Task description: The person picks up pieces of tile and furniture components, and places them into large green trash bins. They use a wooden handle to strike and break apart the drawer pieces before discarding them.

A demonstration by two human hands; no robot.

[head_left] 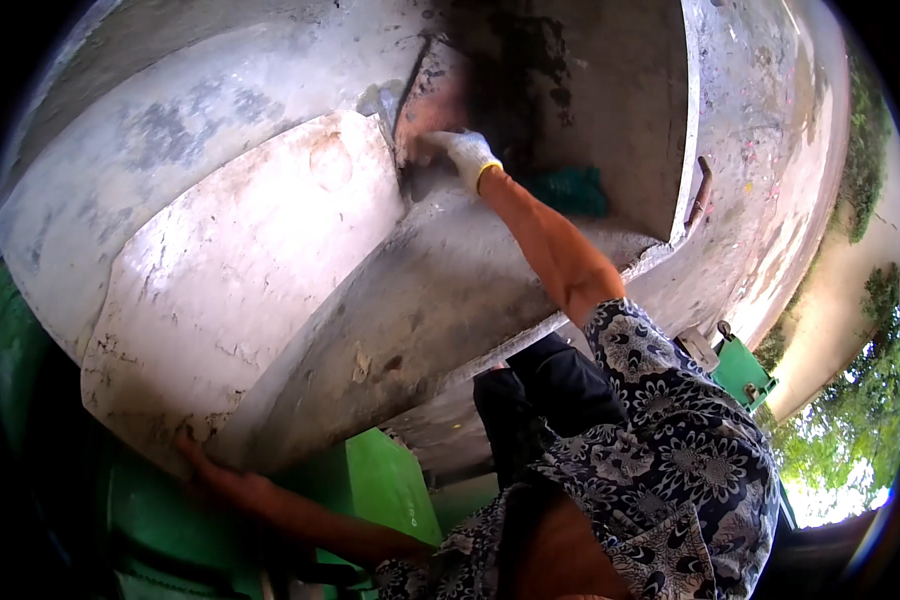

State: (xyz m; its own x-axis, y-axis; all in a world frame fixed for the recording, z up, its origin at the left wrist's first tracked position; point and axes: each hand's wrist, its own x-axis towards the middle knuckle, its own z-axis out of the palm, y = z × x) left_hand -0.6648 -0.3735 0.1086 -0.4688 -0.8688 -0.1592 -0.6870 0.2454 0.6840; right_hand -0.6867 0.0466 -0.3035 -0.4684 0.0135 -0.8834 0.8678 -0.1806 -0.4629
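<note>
My right hand [462, 155], in a white knitted glove with a yellow cuff, reaches into a recess between grey concrete walls. It is nearest to a reddish-brown surface [435, 95] at the edge of a pale slab [240, 260]. Its fingertips are blurred, so I cannot see whether they hold anything. Down at the slab's lower corner, my bare left hand [202, 462] rests with its fingers apart against the edge, in shadow. The slab is whitish, with cracks and stains.
A green cloth or bag [570, 190] lies in the recess, right of my glove. Green bins [385, 485] stand at the lower left. A low concrete ledge [440, 300] runs before my legs. At the right are a small green box [740, 372] and a rusty metal handle [702, 190].
</note>
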